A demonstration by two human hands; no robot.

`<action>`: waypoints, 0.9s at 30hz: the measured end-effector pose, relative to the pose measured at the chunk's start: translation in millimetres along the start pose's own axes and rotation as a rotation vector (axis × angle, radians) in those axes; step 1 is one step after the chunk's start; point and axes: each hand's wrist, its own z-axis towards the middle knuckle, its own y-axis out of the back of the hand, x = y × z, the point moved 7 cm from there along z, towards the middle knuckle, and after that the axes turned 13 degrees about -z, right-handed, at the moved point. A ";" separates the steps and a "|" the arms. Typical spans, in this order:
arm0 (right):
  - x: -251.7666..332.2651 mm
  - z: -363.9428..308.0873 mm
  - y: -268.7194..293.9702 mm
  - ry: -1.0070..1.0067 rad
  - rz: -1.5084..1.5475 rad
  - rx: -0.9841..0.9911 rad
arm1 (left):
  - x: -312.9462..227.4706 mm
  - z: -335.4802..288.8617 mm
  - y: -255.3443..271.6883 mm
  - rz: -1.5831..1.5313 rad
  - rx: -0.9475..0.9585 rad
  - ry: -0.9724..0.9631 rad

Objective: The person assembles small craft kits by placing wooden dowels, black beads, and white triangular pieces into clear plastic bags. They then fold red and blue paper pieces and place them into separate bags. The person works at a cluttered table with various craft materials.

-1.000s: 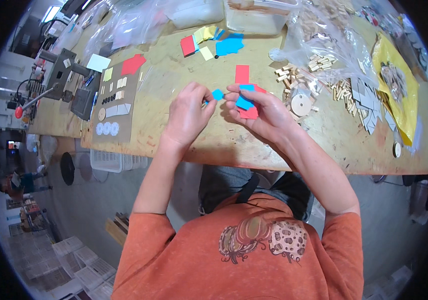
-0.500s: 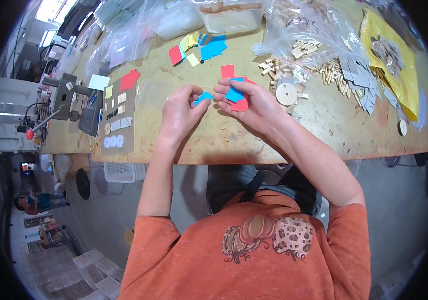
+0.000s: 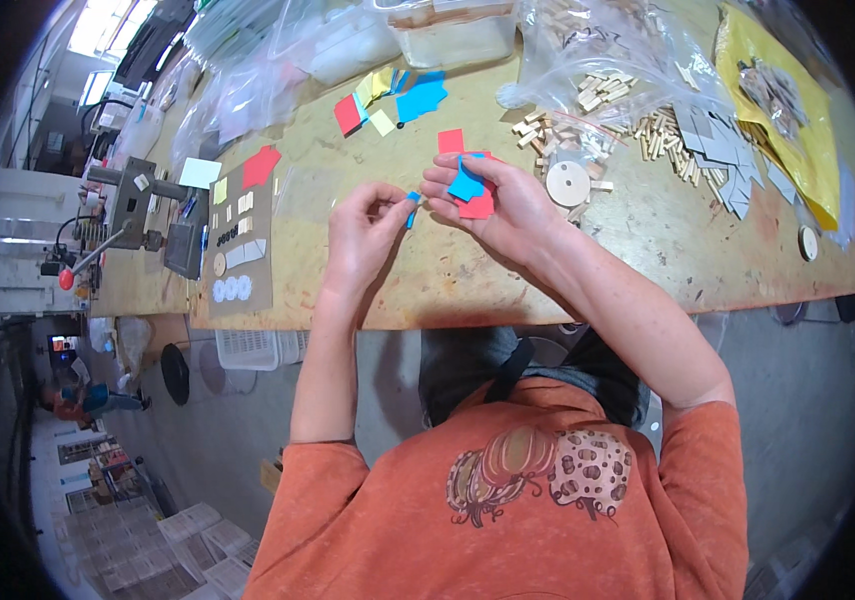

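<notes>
My left hand [image 3: 366,228] is closed in a pinch on a small blue card [image 3: 414,208], seen nearly edge-on. Just to its right, my right hand [image 3: 504,208] is turned palm up with several blue cards [image 3: 466,182] held under the thumb. Red cards [image 3: 478,207] show below and behind those fingers; whether they lie in the hand or on the table I cannot tell. Beyond the right fingertips another red card [image 3: 451,141] rests on the wooden table [image 3: 348,308]. Farther back sits a loose group of blue cards [image 3: 422,97], with yellow and red ones beside it.
At the left lies a board [image 3: 256,265] with small parts in rows, next to a hand-lever press [image 3: 138,210]. To the right are a round wooden disc [image 3: 569,184], wooden sticks [image 3: 660,140], grey pieces [image 3: 718,145] and a yellow bag [image 3: 783,120]. Clear plastic bags and a tub [image 3: 453,35] stand behind.
The blue card in my left hand has turned from showing its face to nearly edge-on. My right hand stays almost where it was, still with its blue cards.
</notes>
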 end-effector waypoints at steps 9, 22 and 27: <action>-1.4 -5.6 -15.5 -0.053 0.048 0.226 | -40.8 -11.6 -54.8 -0.008 -0.058 -0.285; -24.2 -20.4 -31.1 -0.118 -0.537 0.531 | -23.9 -30.8 -29.8 -0.447 0.198 0.020; -22.4 -20.1 -32.9 -0.091 -0.591 0.495 | -3.5 -36.7 -25.0 -0.619 0.188 -0.020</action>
